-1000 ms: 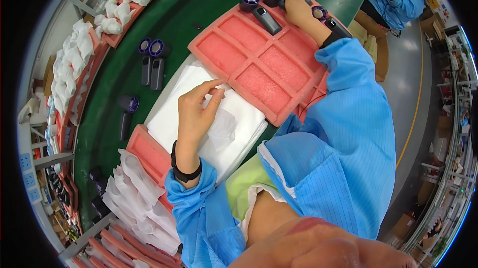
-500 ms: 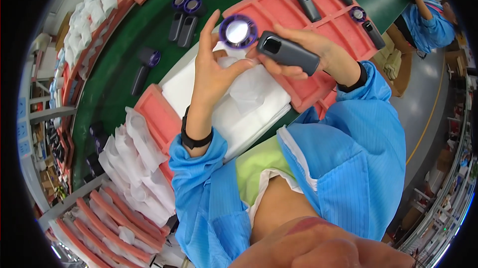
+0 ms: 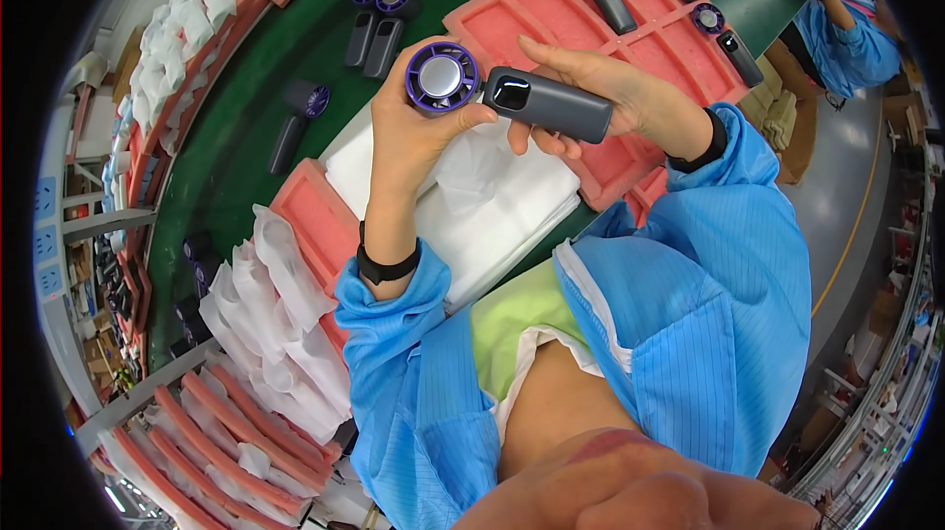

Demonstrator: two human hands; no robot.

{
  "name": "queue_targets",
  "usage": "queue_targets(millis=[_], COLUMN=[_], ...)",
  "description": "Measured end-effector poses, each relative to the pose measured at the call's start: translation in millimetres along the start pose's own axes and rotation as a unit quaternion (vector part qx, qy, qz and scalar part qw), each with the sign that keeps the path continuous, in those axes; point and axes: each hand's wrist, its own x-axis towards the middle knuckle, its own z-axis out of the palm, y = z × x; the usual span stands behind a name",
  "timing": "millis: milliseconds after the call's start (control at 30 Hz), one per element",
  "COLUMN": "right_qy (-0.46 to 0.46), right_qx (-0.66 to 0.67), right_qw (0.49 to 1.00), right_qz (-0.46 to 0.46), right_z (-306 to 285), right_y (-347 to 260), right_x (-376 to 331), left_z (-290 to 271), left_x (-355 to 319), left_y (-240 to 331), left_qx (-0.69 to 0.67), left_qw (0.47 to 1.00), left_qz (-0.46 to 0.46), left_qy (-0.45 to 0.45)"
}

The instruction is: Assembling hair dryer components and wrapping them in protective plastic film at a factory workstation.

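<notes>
In front of me I hold a handheld fan [image 3: 569, 111] sideways, its dark grey handle pointing right. Its round head has a purple rim and a silver centre. My left hand [image 3: 402, 143] is closed round the head, thumb below and fingers partly hidden behind. My right hand [image 3: 645, 109] carries the handle, with fingers curled under it and the thumb lifted off above. Below the fan lies a stack of white foam sheets [image 3: 507, 225], topped by a thin translucent sleeve [image 3: 468, 171].
Pink compartment trays [image 3: 536, 13] lie beyond and beside the sheets, with several fans on the far one. More fans [image 3: 374, 38] lie on the green belt [image 3: 236, 161]. White sleeves [image 3: 271, 333] are heaped at left. A co-worker in blue [image 3: 847, 48] is at far right.
The fan and both hands have shifted slightly left. My left hand, earlier spread beside the fan head, has closed round it. The fan head appears sharper, its blades visible.
</notes>
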Motion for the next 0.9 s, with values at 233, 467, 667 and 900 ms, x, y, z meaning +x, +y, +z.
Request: queue_targets(millis=[233,467,667,900], right_qy=[0.008,0.069,0.155,0.110], right_qx=[-0.024,-0.351,-0.402,-0.140], right_qw=[1.000,0.918,0.878,0.981], right_qz=[-0.010,-0.170,-0.210,-0.076], right_z=[0,13,6,1], right_y=[1,19,25,16], right_x=[-4,-4,3,-5], left_z=[4,2,9,9], left_x=[0,-1,-4,-5], left_y=[2,1,6,12], left_qx=[0.015,0.088,0.162,0.084], left_qw=[1.000,0.996,0.985,0.996], left_qz=[-0.005,0.027,0.048,0.000], left_qy=[-0.005,0.018,0.028,0.010])
